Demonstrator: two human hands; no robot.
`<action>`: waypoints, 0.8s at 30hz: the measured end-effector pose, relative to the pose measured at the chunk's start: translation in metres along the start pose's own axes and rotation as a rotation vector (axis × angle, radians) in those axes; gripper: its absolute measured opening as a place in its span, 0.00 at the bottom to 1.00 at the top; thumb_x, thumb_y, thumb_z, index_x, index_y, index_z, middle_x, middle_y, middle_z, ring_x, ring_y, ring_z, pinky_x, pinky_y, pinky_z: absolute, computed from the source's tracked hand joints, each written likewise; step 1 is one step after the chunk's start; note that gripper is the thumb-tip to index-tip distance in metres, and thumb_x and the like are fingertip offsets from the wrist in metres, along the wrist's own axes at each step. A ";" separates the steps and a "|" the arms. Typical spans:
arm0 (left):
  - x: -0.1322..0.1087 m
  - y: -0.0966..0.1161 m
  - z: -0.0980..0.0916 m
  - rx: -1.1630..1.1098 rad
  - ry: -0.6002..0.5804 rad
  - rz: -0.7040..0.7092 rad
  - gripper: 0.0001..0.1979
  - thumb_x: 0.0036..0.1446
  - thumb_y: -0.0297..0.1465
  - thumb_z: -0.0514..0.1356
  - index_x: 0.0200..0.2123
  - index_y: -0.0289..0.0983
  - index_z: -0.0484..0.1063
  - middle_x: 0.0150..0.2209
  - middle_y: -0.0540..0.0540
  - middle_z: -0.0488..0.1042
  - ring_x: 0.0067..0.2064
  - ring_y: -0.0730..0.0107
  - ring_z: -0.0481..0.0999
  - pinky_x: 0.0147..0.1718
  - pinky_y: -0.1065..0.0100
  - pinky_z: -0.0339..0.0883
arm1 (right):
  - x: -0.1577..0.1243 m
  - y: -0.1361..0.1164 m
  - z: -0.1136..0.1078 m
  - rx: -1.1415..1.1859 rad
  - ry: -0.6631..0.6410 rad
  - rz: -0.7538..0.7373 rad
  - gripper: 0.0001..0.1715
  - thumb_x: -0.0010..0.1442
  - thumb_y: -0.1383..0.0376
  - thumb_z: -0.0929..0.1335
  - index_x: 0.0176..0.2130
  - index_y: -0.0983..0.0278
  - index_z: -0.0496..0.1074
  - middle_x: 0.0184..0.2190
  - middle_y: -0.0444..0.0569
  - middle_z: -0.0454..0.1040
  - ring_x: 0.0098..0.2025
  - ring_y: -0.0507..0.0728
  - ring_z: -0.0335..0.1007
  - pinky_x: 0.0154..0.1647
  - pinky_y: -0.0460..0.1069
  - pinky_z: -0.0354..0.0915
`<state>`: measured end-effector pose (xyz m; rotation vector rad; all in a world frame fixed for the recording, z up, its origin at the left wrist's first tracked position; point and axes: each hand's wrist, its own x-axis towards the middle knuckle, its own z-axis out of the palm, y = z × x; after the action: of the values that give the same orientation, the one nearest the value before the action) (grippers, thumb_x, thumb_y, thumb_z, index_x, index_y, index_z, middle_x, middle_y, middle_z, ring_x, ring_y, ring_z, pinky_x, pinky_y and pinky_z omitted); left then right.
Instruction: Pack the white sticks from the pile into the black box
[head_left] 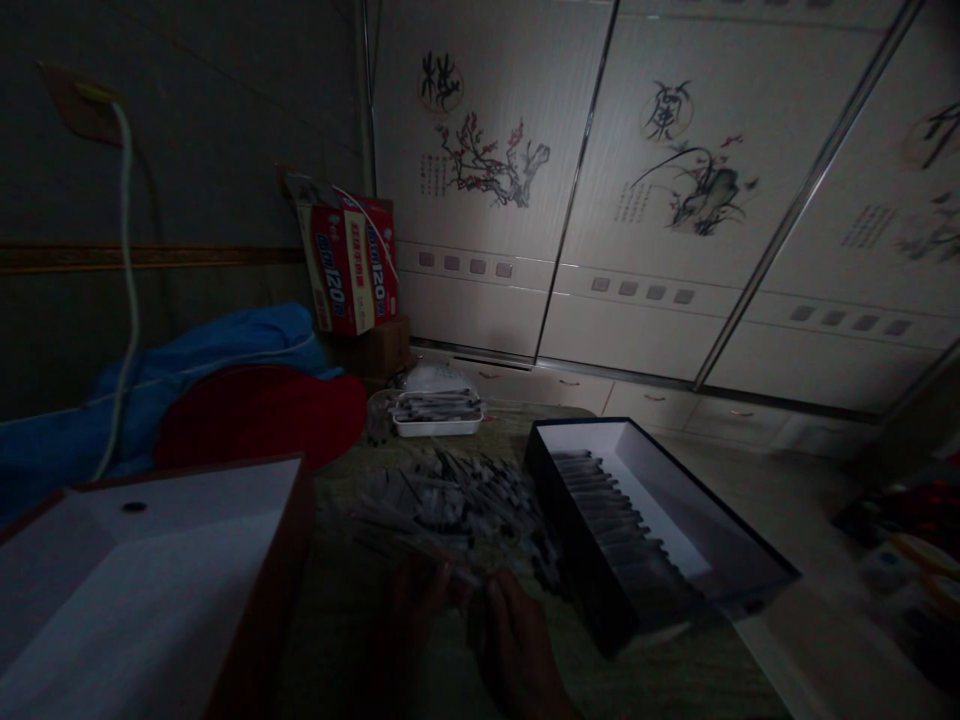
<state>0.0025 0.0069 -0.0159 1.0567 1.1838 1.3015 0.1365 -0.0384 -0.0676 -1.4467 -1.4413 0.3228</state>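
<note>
In the dim light my left hand (421, 592) and my right hand (516, 632) are close together at the near side of the table. Their fingers are bent round something small and pale between them, too dark and blurred to name. Just beyond them lies a loose pile of thin, pen-like pieces (465, 490). To the right stands a dark-rimmed open box (675, 500) with a row of similar slim pieces (615, 510) along its left side. A white tray (437, 428) behind the pile holds more of them.
A large open box with a white inside (157, 570) stands at the left. Behind it are a red round item (259, 415) and blue cloth (217, 345). A red carton (351, 265) stands by the wall, near sliding cabinet doors (487, 200). A white cable (127, 270) hangs at the left.
</note>
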 end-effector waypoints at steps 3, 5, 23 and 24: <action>0.001 -0.007 0.000 0.011 0.034 0.006 0.15 0.40 0.43 0.65 0.22 0.37 0.73 0.19 0.48 0.77 0.23 0.62 0.77 0.23 0.67 0.72 | -0.003 0.004 0.000 -0.012 -0.002 -0.033 0.25 0.54 0.42 0.63 0.36 0.56 0.73 0.34 0.48 0.77 0.41 0.60 0.72 0.41 0.52 0.68; 0.001 -0.010 -0.002 0.003 0.032 0.014 0.15 0.42 0.43 0.64 0.24 0.36 0.73 0.21 0.47 0.77 0.24 0.62 0.78 0.25 0.66 0.72 | -0.003 0.001 0.002 -0.001 -0.019 -0.029 0.27 0.56 0.41 0.60 0.37 0.56 0.73 0.32 0.47 0.77 0.36 0.57 0.73 0.36 0.49 0.69; -0.005 -0.010 -0.005 0.362 -0.107 0.244 0.09 0.43 0.37 0.63 0.28 0.38 0.77 0.30 0.42 0.80 0.36 0.56 0.78 0.39 0.59 0.72 | 0.002 -0.016 -0.005 -0.005 -0.157 -0.087 0.26 0.62 0.57 0.62 0.58 0.62 0.61 0.54 0.52 0.69 0.54 0.57 0.66 0.53 0.50 0.63; -0.006 -0.013 -0.005 0.396 -0.109 0.271 0.11 0.45 0.37 0.62 0.31 0.38 0.77 0.33 0.42 0.80 0.37 0.57 0.78 0.39 0.59 0.72 | 0.002 -0.013 -0.003 0.010 -0.171 -0.086 0.24 0.64 0.58 0.60 0.58 0.61 0.61 0.54 0.51 0.69 0.55 0.56 0.66 0.53 0.50 0.63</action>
<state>0.0000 0.0001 -0.0290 1.6015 1.2772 1.2188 0.1316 -0.0414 -0.0554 -1.3711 -1.6324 0.4071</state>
